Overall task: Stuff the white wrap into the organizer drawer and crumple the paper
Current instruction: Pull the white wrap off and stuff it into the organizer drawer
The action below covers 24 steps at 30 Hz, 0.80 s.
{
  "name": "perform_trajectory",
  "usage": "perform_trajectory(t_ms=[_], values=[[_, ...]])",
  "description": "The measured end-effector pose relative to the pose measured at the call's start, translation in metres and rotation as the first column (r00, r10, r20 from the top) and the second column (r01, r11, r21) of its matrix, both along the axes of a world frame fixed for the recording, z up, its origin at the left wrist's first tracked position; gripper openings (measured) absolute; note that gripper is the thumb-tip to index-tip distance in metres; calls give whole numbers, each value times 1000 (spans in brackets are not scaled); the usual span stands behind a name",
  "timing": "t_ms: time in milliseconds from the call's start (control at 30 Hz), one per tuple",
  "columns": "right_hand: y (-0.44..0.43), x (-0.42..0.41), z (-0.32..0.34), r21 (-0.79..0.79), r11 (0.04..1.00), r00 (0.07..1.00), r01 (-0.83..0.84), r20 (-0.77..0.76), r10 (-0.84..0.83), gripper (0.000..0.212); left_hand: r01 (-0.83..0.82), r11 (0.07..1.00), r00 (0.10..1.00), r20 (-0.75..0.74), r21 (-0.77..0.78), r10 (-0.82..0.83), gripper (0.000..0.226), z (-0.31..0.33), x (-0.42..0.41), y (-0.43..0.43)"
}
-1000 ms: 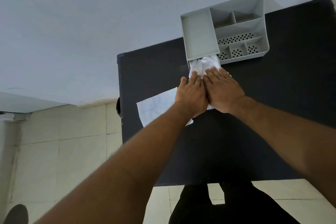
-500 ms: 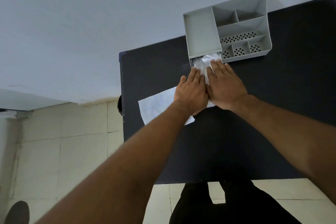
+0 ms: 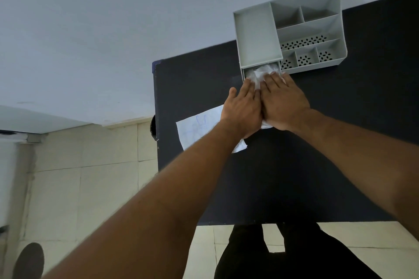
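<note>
A grey organizer (image 3: 256, 36) stands at the far side of the black table (image 3: 340, 142). Its low drawer (image 3: 244, 74) is pulled out a little at the front left. The crumpled white wrap (image 3: 258, 73) bulges in the drawer mouth and runs back under my palms. My left hand (image 3: 243, 106) and my right hand (image 3: 283, 102) lie side by side, flat and palm down on the wrap, fingertips at the drawer opening. A white paper (image 3: 199, 127) with faint blue drawing lies flat on the table, partly under my left wrist.
The organizer's top holds several empty compartments (image 3: 306, 29), some with perforated floors. The table's left edge (image 3: 156, 120) is close to the paper, with tiled floor (image 3: 90, 165) beyond. My dark-clothed legs (image 3: 283, 256) are below the near edge.
Both hands have slid forward toward the organizer, pushing the wrap further into the drawer; less of it shows in front of my fingers. The paper has not moved.
</note>
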State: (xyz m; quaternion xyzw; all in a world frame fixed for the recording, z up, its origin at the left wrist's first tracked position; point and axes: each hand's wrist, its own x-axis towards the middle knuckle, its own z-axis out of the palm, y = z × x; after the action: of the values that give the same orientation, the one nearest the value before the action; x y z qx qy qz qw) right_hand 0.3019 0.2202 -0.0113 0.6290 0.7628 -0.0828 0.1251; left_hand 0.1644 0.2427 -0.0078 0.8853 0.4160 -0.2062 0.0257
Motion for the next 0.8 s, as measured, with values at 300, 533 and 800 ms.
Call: perform_trajectory(t_ms=[300,533,800], values=[[-8,-7,-4,27,998,998,55,-20,-55,65,-84,996,995,46,-18,85,63,-5,-3,-6],[-1,-7,-2,-17,1000,999,18,31,-17,69,-51,998,998,-35,23,52,66,-12,0,2],[-19,-2,-2,129,980,975,151,-182,-126,57,-74,997,965,255,31,63,54,-6,-10,-14]])
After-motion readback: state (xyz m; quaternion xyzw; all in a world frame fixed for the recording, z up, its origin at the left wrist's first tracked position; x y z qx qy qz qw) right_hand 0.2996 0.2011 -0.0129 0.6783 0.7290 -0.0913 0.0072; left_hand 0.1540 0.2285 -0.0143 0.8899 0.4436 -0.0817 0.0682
